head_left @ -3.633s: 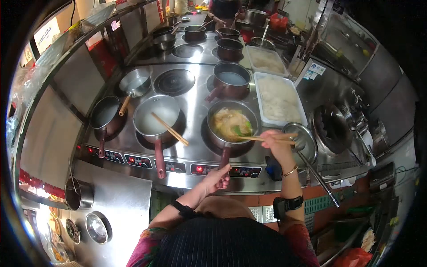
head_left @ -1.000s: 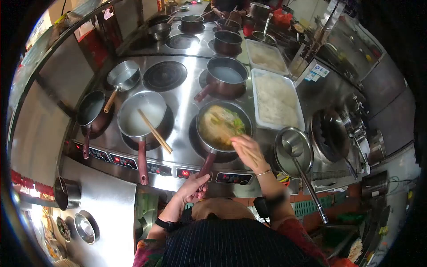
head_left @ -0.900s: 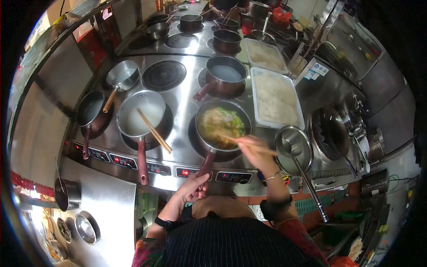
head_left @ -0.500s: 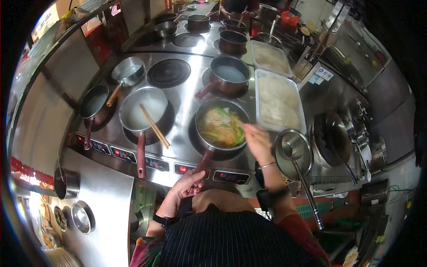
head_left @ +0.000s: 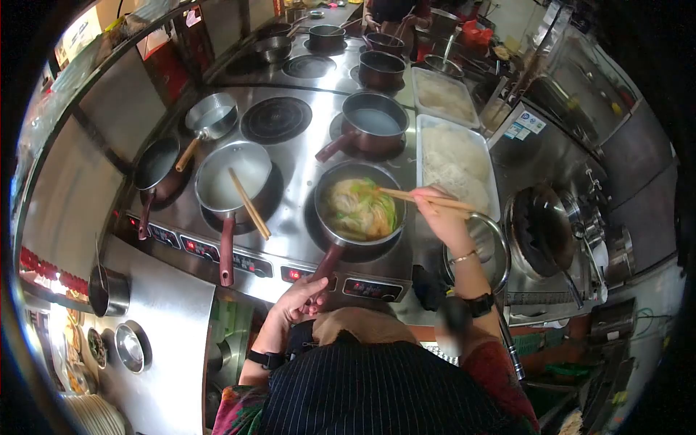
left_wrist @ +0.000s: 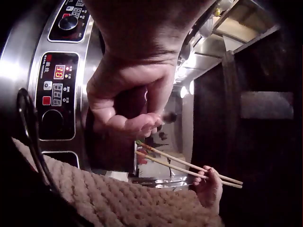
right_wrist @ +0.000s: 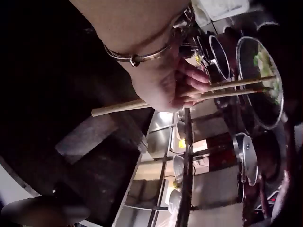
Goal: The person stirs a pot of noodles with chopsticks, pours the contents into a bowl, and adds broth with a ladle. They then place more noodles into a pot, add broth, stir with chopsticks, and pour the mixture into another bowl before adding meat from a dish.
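Observation:
In the head view a pan (head_left: pixel 360 243) of noodles and green leaves (head_left: pixel 361 206) sits on the near right burner. My left hand (head_left: pixel 303 296) grips its dark red handle (head_left: pixel 330 262); the left wrist view shows the fingers of that hand (left_wrist: pixel 130 101) curled round the handle. My right hand (head_left: pixel 442 216), at the pan's right, holds a pair of chopsticks (head_left: pixel 406 195) whose tips are over the food. In the right wrist view the chopsticks (right_wrist: pixel 227 86) lie between the fingers of the right hand (right_wrist: pixel 173 87) and reach over the pan's rim.
Left of the pan, a pot of whitish liquid (head_left: pixel 233 174) has chopsticks (head_left: pixel 249 204) lying in it. Behind stands another pot (head_left: pixel 373 122). White trays (head_left: pixel 417 156) flank the right side, with a strainer bowl (head_left: pixel 506 250) nearer and a wok (head_left: pixel 544 230) beyond. Another person (head_left: pixel 395 13) stands at the far end.
My right hand has moved up and right from the pan's edge, and the chopsticks now show clearly above the food, which lies gathered differently. My left hand stays on the handle.

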Motion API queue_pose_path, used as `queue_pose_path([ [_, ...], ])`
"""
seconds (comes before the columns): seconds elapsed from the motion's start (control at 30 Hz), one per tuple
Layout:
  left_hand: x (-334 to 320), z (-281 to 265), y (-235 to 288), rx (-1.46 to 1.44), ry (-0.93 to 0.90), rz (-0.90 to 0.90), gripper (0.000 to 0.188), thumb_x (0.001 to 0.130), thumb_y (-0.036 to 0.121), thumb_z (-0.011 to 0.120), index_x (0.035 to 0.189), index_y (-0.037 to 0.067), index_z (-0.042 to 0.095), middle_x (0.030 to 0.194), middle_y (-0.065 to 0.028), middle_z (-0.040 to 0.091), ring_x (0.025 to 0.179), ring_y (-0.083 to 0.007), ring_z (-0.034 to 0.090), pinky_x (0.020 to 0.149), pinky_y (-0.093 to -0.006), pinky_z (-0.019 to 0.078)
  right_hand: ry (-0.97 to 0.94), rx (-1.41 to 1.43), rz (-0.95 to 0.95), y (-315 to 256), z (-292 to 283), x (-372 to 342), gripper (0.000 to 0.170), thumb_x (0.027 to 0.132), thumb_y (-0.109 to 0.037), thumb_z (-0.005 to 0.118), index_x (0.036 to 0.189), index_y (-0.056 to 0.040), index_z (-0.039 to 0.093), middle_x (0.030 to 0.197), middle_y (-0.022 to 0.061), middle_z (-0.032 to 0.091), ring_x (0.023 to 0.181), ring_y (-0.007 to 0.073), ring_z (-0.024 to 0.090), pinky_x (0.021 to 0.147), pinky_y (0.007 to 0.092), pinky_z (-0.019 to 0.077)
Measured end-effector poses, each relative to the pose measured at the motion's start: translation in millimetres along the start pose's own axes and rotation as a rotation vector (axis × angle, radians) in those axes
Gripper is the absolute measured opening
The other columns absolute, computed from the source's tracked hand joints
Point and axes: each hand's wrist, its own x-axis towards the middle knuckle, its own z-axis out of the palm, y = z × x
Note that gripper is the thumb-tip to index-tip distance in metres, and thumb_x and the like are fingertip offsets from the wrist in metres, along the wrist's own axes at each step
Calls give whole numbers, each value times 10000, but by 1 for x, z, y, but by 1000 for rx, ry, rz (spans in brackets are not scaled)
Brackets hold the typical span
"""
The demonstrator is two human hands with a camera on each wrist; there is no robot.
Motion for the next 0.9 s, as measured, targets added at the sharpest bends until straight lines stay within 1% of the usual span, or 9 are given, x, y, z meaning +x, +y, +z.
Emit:
queue_pose_path([
  [0.1,0,0,0,-33,14,-33,314,826,354,612,940,108,453,567,-3,471,367,-61,410,291,-168,290,22,33,-66,24,10,-8,162,837,-158,559,922,-38,628,781,79,620,685,181,590,636,298,470],
  [0.17,-1,2,3,-45,5,-27,330,821,354,619,957,106,450,569,-4,470,365,-65,413,286,-171,290,60,302,427,26,2,-19,181,848,-185,567,909,-25,625,743,53,619,619,125,579,588,260,474],
  [0.2,-1,2,3,-42,2,-26,341,817,355,623,968,105,447,571,-3,467,364,-66,413,285,-171,291,130,334,478,12,-9,-20,209,849,-201,573,894,-2,620,698,53,602,534,95,562,502,224,478],
  [0.37,-3,4,6,-6,18,-50,365,811,365,628,988,112,433,575,-1,457,362,-66,401,286,-171,291,317,616,615,53,-6,-49,230,852,-199,540,889,18,606,664,98,580,445,136,552,396,248,485],
  [0.43,-3,4,6,-7,11,-52,360,813,364,626,985,113,433,575,-1,455,362,-65,399,285,-172,290,444,835,653,72,17,-71,283,872,-264,522,933,5,586,708,109,591,500,150,580,452,271,518],
  [0.53,-2,3,4,-14,9,-57,350,819,357,621,989,114,436,575,1,454,365,-64,397,289,-171,289,438,1050,777,77,65,-90,371,891,-376,490,1008,-28,548,826,121,596,633,179,616,590,316,551],
  [0.67,-4,5,4,-39,26,-64,359,834,343,604,1061,102,464,580,4,453,378,-61,387,307,-166,292,610,1229,833,68,108,-92,337,911,-333,460,1006,-18,532,865,118,583,686,200,616,666,361,545],
  [0.8,-1,1,2,22,44,-56,428,840,346,595,1159,83,484,586,8,452,384,-51,378,316,-162,304,769,1267,880,60,116,-90,299,921,-285,430,1012,-16,522,852,114,576,692,216,617,672,360,543],
  [0.9,-4,5,5,39,52,-42,428,834,337,605,1155,82,484,587,11,452,383,-52,377,316,-161,306,864,1307,901,61,114,-97,291,920,-282,431,1012,-20,518,860,116,577,699,222,620,677,362,543],
])
